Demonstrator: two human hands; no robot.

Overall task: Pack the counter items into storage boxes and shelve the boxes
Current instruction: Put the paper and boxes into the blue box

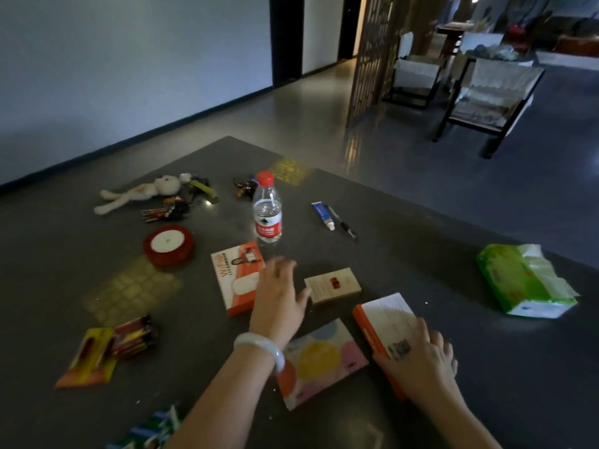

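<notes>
Left hand (279,294) hovers over the WiFi box (236,277); right hand (421,358) presses the orange box (381,322).

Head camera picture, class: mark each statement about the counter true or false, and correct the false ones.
1. The water bottle stands upright with a red cap. True.
2. The right hand rests on the orange-edged box. True.
3. The tissue pack lies beside the soft toy. False: they lie at opposite ends of the counter.
4. The left hand grips the bottle. False: it hovers open near the WiFi box.
5. A pen lies next to the blue tube. True.
</notes>
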